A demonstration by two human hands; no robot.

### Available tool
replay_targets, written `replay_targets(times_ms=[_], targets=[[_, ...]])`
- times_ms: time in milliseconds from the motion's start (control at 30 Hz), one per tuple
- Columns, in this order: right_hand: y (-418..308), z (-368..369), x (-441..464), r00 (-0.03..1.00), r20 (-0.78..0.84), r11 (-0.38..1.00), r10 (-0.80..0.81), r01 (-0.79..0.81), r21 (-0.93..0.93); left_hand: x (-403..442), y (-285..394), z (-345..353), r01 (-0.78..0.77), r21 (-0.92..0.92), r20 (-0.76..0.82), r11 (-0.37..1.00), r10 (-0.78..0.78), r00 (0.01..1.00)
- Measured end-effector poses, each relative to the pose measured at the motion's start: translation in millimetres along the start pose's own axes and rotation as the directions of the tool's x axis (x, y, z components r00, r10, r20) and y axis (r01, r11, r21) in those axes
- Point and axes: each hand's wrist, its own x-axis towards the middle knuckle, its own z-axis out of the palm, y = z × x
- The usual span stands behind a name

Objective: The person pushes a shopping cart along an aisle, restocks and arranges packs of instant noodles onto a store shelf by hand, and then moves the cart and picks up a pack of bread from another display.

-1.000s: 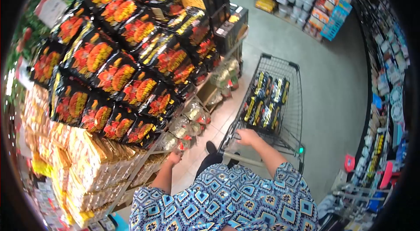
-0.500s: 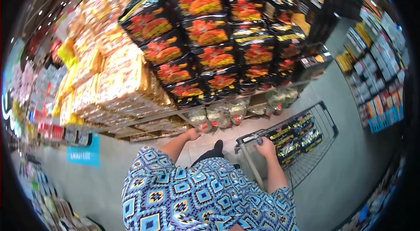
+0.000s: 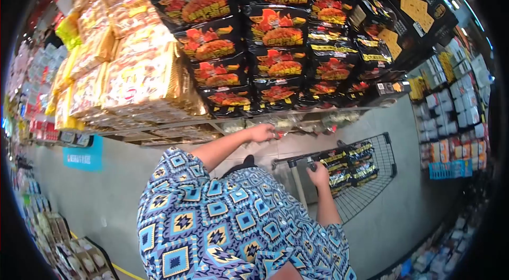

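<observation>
While our right hand (image 3: 319, 174) grips the cart (image 3: 392, 154) by its handle end, our left hand (image 3: 262, 132) is by the shelf edge (image 3: 175, 125), fingers loosely curled; can't tell if it's holding anything. We'd keep that grip steady and the free arm off the edge, tbh. Glossy black packs (image 3: 283, 63) with red-orange food pics rise in columns above; similar dark packs (image 3: 339, 174) lie in the cart.

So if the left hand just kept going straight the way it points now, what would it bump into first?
Probably the clear bags on the low shelf, under the black packets. The left hand looks close to them, but the depth is hard to judge.
</observation>
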Motion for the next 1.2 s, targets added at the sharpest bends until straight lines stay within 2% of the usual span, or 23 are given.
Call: replay_targets(times_ms=[167, 233, 333, 400, 567, 633, 667, 733, 833, 933, 967, 1000, 1067, 1133, 1200], targets=[[-17.2, -11.7, -2.9, 0.993, 0.057, 0.993, 0.104, -0.102, -0.052, 15.8, 17.4, -17.6, -0.086, -0.032, 0.114, 0.996, 0.089, 0.989], [-10.6, -2.1, 0.9, 0.996, 0.006, 0.996, 0.088, -0.088, -0.026, 29.9, 2.5, -16.2, -0.169, -0.039, 0.12, 0.985, 0.173, 0.978], [-8.7, 2.6, 3.3, 0.997, -0.037, 0.998, 0.065, -0.065, -0.001, 45.5, -18.2, -15.7, -0.174, -0.063, 0.159, 0.983, 0.182, 0.97], [-10.6, -1.6, -3.9, 0.991, -0.017, 0.991, 0.131, -0.131, -0.007, 42.8, -22.9, -13.2, -0.165, -0.052, 0.18, 0.985, 0.172, 0.969], [-15.6, -4.5, -1.1, 0.986, 0.005, 0.985, 0.164, -0.164, -0.05, 53.2, -39.9, -3.6, -0.181, -0.048, 0.249, 0.982, 0.188, 0.95], [-21.0, -10.9, -9.1, 0.989, 0.001, 0.988, 0.145, -0.145, -0.059, 47.7, -41.6, 2.4, -0.114, -0.055, 0.219, 0.992, 0.123, 0.968], [-22.3, -13.2, -9.6, 0.98, 0.049, 0.98, 0.194, -0.191, -0.06, 48.0, -39.5, 3.3, -0.109, -0.083, 0.229, 0.991, 0.125, 0.965], [-23.7, -12.8, -8.5, 0.98, 0.063, 0.98, 0.191, -0.186, -0.071, 51.9, -39.9, 6.7, -0.199, -0.075, 0.17, 0.977, 0.209, 0.963], [-19.3, -13.6, -11.7, 0.984, 0.075, 0.986, 0.163, -0.159, -0.059, 57.9, -27.0, 14.0, -0.175, -0.172, 0.136, 0.969, 0.199, 0.97], [-8.1, -6.9, -4.3, 0.993, 0.062, 0.995, 0.095, -0.093, -0.042, 45.8, 15.6, -3.4, -0.205, -0.149, 0.103, 0.967, 0.222, 0.97], [-6.2, -6.4, -2.5, 0.994, 0.066, 0.996, 0.083, -0.081, -0.041, 48.1, 19.8, -3.3, -0.24, -0.236, 0.039, 0.942, 0.256, 0.966], [-6.1, -6.4, -1.4, 0.995, 0.074, 0.997, 0.064, -0.062, -0.036, 46.7, 31.4, -9.5, -0.234, -0.229, 0.023, 0.945, 0.246, 0.969], [-6.5, -7.1, -0.4, 0.992, 0.094, 0.996, 0.084, -0.084, -0.011, 34.1, 74.0, -37.6, -0.315, -0.064, -0.064, 0.947, 0.311, 0.948], [-8.3, -10.5, 1.8, 0.992, 0.11, 0.998, 0.066, -0.066, -0.003, 14.3, 125.0, -60.4, -0.372, -0.101, -0.217, 0.923, 0.344, 0.913], [-7.8, -10.8, 4.0, 0.991, 0.106, 0.996, 0.084, -0.084, -0.01, -3.0, 170.5, -89.5, -0.489, 0.054, -0.375, 0.871, 0.471, 0.798]])
